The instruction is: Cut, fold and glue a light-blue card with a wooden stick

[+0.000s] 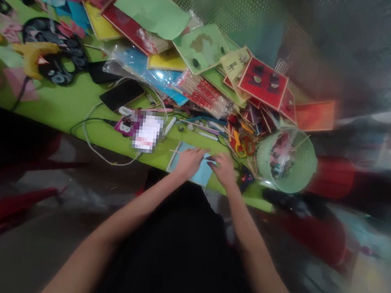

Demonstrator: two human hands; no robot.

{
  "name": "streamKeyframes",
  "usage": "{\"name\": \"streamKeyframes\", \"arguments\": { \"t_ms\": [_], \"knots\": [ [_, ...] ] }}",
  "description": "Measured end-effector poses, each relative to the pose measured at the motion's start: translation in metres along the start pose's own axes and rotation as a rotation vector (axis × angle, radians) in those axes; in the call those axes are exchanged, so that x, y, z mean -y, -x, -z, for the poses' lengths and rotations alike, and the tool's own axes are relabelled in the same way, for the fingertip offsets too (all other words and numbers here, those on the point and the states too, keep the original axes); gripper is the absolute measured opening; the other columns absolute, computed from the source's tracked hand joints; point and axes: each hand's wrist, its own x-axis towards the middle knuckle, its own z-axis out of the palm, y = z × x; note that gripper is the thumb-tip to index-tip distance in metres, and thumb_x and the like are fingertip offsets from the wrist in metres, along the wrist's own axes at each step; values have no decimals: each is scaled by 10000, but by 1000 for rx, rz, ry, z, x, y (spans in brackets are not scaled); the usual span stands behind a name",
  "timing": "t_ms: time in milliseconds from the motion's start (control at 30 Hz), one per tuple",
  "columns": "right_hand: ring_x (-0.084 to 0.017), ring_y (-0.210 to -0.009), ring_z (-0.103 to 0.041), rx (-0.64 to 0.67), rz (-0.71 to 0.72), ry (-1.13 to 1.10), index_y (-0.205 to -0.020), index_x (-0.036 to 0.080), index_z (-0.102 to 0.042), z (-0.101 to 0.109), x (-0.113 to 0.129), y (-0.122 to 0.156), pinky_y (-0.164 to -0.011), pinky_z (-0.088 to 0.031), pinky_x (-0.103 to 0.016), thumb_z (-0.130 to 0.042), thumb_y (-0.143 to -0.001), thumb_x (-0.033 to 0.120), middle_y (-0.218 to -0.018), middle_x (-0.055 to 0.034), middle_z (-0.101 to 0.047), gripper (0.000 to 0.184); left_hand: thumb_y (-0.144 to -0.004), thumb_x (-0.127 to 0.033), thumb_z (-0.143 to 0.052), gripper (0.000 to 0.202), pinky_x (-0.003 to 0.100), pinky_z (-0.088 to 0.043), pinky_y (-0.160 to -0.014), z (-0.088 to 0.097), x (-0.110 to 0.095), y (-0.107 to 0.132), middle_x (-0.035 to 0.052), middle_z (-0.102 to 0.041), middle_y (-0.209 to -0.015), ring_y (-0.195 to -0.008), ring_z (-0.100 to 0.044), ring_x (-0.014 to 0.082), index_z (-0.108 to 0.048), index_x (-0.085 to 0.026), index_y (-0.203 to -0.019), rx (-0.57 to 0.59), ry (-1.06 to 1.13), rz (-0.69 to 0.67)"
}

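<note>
A light blue square card [199,176] with a pale border lies at the table's front edge, partly covered by my hands. My left hand [190,161] rests over the card's upper part, fingers bent and drawn together. A thin pale stick [174,151] juts out to the left of it; whether the fingers grip it cannot be made out. Close by on the right, my right hand [224,168] has thumb and fingers pinched toward the left fingertips. Something small and dark shows at that pinch, too blurred to name.
A phone with a lit, blurred screen [148,132] and a dark phone [122,95] lie left among cables. Orange-handled scissors [239,143] and a green basket [312,163] are to the right. Behind are bundled sticks [205,92] and a red card [263,81].
</note>
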Motion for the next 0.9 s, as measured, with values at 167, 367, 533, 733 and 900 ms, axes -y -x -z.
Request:
{"name": "streamKeyframes", "arguments": {
  "t_ms": [167, 367, 533, 733, 900],
  "knots": [
    [-255, -900, -583, 28, -25, 59, -911, 247, -752, -15, -7, 9, -856, -429, -379, -614, -982, 323, -895, -72, -701, 173, -989, -124, -496, 387, 346, -475, -918, -17, -1, 4, 69, -755, -1125, -1050, -692, 225, -659, -252, -1316, 48, 34, -75],
    [-263, -929, -599, -31, -94, 37, -928, 241, -743, -23, -39, 3, -844, -438, -371, -597, -1001, 371, -919, -74, -704, 209, -976, -202, -570, 267, 422, -421, -1046, -4, 27, 18, 90, -679, -1307, -1241, -585, 277, -676, -257, -1215, -253, 37, 159],
    [-275, -949, -607, -29, -101, 88, -925, 228, -754, -36, -52, -6, -866, -450, -387, -592, -995, 298, -934, -87, -721, 190, -968, -215, -583, 161, 409, -423, -972, 3, 64, 21, 85, -721, -1167, -1153, -613, 284, -667, -241, -1104, -336, 28, 460],
    [-277, -937, -597, -23, -102, 120, -929, 234, -772, -43, -51, -13, -860, -460, -397, -574, -994, 278, -934, -96, -717, 212, -970, -243, -604, 112, 393, -410, -914, -1, 78, 16, 71, -748, -1112, -1098, -635, 275, -673, -234, -1057, -336, 15, 490],
    [-283, -962, -583, 12, -73, 155, -946, 230, -772, -41, -49, -17, -874, -452, -402, -573, -997, 282, -942, -102, -710, 212, -966, -258, -615, 105, 404, -404, -915, -1, 78, 11, 70, -750, -1107, -1112, -631, 285, -685, -249, -1044, -321, -7, 502]
  ]
}}
